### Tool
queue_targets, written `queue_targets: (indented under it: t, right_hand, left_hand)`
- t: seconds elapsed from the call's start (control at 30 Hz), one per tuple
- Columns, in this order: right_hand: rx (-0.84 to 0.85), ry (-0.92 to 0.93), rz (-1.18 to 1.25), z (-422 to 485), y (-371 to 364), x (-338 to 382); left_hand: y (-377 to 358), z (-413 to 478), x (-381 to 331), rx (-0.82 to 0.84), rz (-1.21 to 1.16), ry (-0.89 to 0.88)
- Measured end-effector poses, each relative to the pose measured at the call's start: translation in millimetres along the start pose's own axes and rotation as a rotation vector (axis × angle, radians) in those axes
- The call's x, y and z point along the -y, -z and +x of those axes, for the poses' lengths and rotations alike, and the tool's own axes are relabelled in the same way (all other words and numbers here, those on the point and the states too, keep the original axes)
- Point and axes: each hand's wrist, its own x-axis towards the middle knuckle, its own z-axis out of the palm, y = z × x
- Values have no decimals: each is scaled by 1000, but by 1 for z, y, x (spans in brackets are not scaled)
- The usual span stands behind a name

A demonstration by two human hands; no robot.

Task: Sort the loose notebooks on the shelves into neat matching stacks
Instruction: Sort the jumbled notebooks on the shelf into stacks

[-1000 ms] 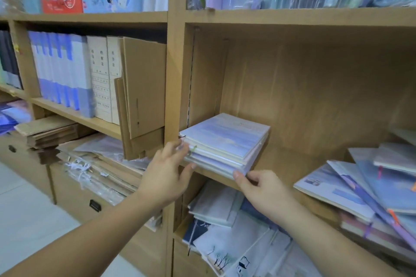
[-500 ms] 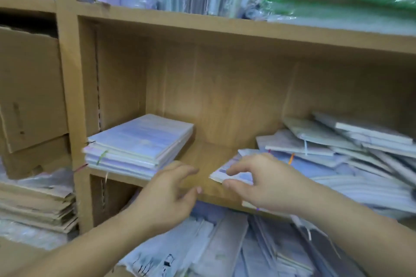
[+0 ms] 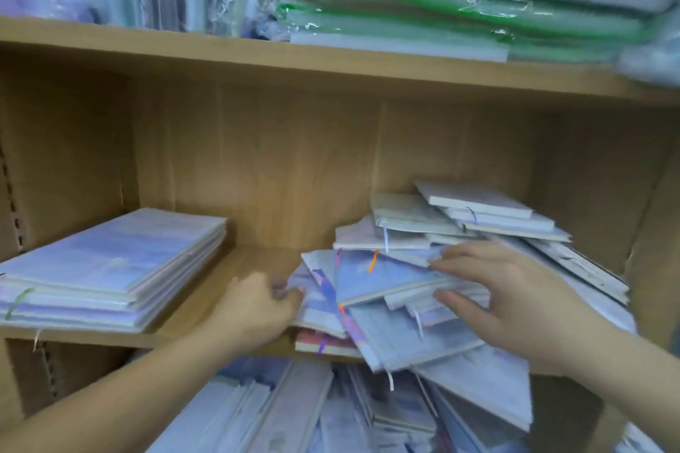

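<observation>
A neat stack of pale blue notebooks (image 3: pixel 110 265) lies at the left of the wooden shelf (image 3: pixel 228 268). To the right sprawls a loose pile of notebooks (image 3: pixel 423 232) with coloured ribbon markers, some hanging over the shelf's front edge. My left hand (image 3: pixel 257 309) grips the left edge of a low notebook in that pile. My right hand (image 3: pixel 496 294) has its fingers spread over a blue notebook (image 3: pixel 375 276) on top, thumb under its right edge. The view is slightly blurred.
Plastic-wrapped folders and green-edged packs (image 3: pixel 441 11) fill the shelf above. More loose notebooks (image 3: pixel 331 412) lie jumbled on the shelf below. A bare strip of shelf board separates the neat stack from the loose pile.
My view swung right, from the stack toward the loose pile. Both hands left the neat stack and reached into the pile, the left taking a lower notebook's edge, the right a top one.
</observation>
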Motion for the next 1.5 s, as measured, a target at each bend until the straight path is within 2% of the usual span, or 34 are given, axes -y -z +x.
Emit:
queue_targets:
  t: [0.03,0.07,0.13,0.17,0.2,0.23,0.37,0.43,0.53,0.63,0.8,0.93,1.07,1.13,1.17,1.23,1.3,1.37,1.4,1.43,1.5]
  right_hand:
    - [60,-24,35,-2,1,-4]
    - [110,-40,74,-5,0,-8]
    - [187,-54,87,-13,-4,-10]
    - [206,-56,65,-18,-6,-8]
    - [199,-62,48,-24,-9,-5]
    - [160,-69,38,-28,-13,-2]
    - [-14,-33,42,-28,-33,8]
    - [-47,-26,48,-21,-38,15]
    - [-88,-7,21,-11,-39,21]
    - [-44,35,-77,-6,-37,23]
    - [-10,19,-248,-6,-44,27]
    - [-17,8,-267,-6,-52,29]
    - [-53,-137,-223,-6,-42,52]
    - [-60,-246,-32,-3,-39,79]
    - [-2,-301,85,0,-39,94]
    - [208,-413,385,2,-45,122]
    - [392,-573,827,-2,-53,149]
    - [394,-734,1236,-4,-59,171]
    - [342,-764,1378,-2,-61,177]
    - [266,-776,1446,2,-67,181]
    - [143,-737,1417,15,-70,195]
  left_hand:
    - [2,-5,-9,-69,-49,-63]
    - [4,-13,-21,-65,-173,-77]
    - [1,-30,-50,158,-488,42]
    - [-3,-40,-62,304,-578,133]
    - [-9,-49,-72,373,-620,179]
    - [-16,-56,-78,364,-674,200]
    - [-46,-70,-88,138,-991,298]
    - [-53,-73,-96,109,-1124,339]
    - [-57,-78,-110,65,-1145,288]
    - [-62,-82,-113,17,-1089,168]
    - [-41,-89,-102,-113,-1006,74]
    - [4,-102,-80,-152,-1048,91]
    - [46,-126,-31,-151,-1116,144]
    - [62,-137,-10,-116,-1094,188]
    - [69,-143,-2,-96,-1093,191]
    - [80,-153,11,-66,-1133,201]
    - [92,-159,18,-65,-1179,191]
    - [107,-164,24,-81,-1156,139]
    - [116,-166,26,-101,-1129,115]
    - [123,-166,30,-126,-1099,105]
    - [136,-162,41,-194,-1051,130]
